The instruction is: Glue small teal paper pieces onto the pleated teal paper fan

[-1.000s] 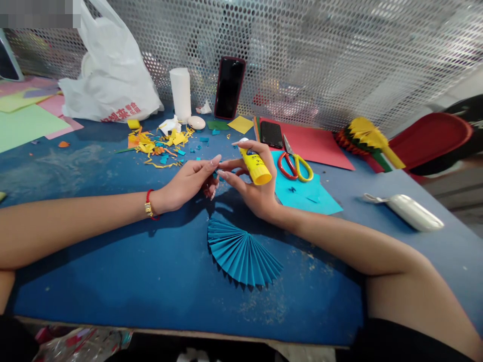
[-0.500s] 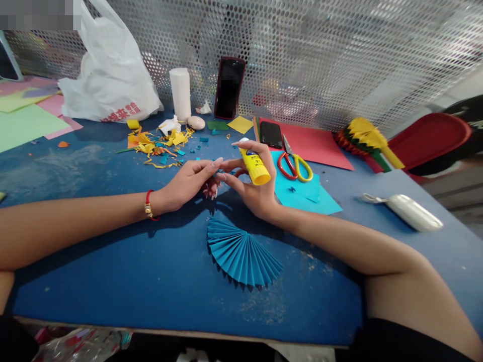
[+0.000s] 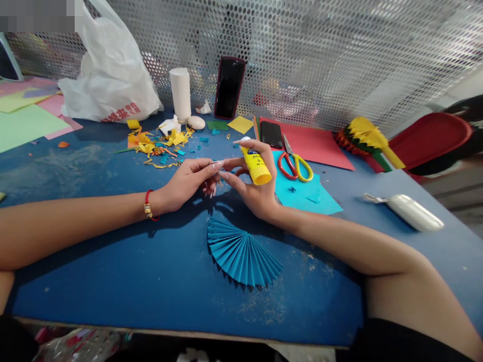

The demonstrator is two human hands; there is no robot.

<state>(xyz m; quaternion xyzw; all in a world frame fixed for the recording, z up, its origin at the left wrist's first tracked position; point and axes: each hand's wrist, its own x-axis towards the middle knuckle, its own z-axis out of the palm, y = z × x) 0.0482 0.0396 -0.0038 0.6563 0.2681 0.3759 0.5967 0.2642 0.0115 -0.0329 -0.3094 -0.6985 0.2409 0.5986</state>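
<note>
A yellow glue stick [image 3: 257, 166] rests slanted in my right hand [image 3: 260, 193], between the index finger and the palm. The thumb and fingertips of that hand meet those of my left hand [image 3: 192, 183]. My left hand is closed in a pinch, and whatever lies between the fingertips is too small to make out. Just below both hands, a pleated blue paper fan [image 3: 243, 256] lies spread on the blue table [image 3: 113, 281]. Red-and-yellow-handled scissors [image 3: 294, 163] lie on light blue paper [image 3: 324, 198], to the right of my right hand.
Behind my hands are paper scraps [image 3: 158, 146], a white paper roll [image 3: 181, 94] and an upright phone [image 3: 229, 88]. A plastic bag [image 3: 113, 75] stands back left. Red paper [image 3: 317, 146], a black phone [image 3: 271, 134] and a white case [image 3: 415, 212] lie right. Perforated metal [image 3: 320, 60] borders the back.
Both hands stay almost in place, with the fingertips shifting slightly. A bit of blue seen at the fingertips before no longer shows. The fan has not moved.
</note>
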